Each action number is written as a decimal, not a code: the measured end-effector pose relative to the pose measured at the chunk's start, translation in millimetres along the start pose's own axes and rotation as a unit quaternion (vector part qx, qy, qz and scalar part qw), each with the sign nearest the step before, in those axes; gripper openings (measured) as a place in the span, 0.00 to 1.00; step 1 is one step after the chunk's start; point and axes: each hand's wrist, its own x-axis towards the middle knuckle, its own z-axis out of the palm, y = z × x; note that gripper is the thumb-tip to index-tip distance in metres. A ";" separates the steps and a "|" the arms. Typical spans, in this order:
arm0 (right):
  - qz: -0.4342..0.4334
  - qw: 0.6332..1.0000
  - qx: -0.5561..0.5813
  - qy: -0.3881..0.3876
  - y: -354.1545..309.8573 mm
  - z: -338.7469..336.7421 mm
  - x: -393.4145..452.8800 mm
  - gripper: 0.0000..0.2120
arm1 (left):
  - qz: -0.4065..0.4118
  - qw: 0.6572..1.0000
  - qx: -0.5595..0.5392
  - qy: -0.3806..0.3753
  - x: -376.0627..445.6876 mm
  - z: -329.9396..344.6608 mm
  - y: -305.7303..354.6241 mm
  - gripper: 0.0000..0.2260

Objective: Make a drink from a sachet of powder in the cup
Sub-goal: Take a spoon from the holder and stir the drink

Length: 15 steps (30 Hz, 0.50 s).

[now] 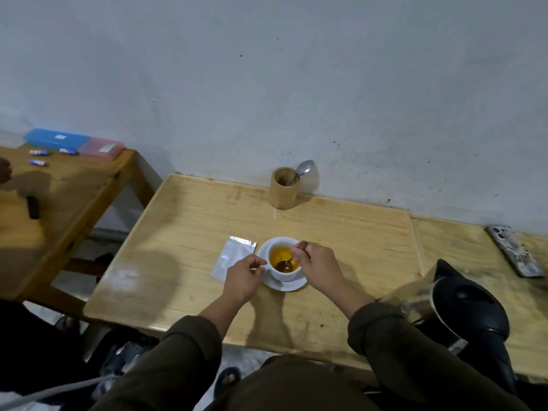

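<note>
- Fingers (257,264) of left hand (243,275) curled nearly closed, pinching at cup's left side; handle itself hidden, so cannot tell what they grip.
- Right hand (317,262) fingers closed on spoon (285,264) handle; bowl of spoon dips into the orange-yellow drink.
- Far left of left fingers: second table (74,185) with blue box (56,139), pink box (102,147), small tubes, dark object.
- Sachet (234,256) flat on table (341,232), just left of and behind left fingers, silver, top edge looks torn; near saucer, contact unclear.
- Cup (283,259) white, upright, between the two hands, sits on saucer (284,284).
- Holder (283,188) wooden, upright, well behind right fingers by wall, a second spoon (302,170) leaning inside.
- Kettle (462,310) black, well right of and nearer than right fingers, at table edge.
- Phone (516,250) face down, far right of right fingers, near wall.
- Both sleeves dark green, pushed up the forearms.
</note>
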 end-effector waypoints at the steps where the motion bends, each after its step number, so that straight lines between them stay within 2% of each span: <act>1: -0.001 1.000 -0.013 -0.001 1.0 -1.3 1.2 0.13 | -0.001 1.000 0.000 0.001 0.0 0.1 0.4 0.09; 4: -0.019 0.999 -0.047 0.001 2.3 -3.5 2.6 0.13 | -0.003 1.000 -0.004 0.006 -0.4 0.7 1.3 0.09; 15: -0.014 1.000 0.021 0.005 -5.4 2.3 -2.9 0.11 | -0.011 1.000 -0.027 0.008 -0.5 0.9 1.4 0.09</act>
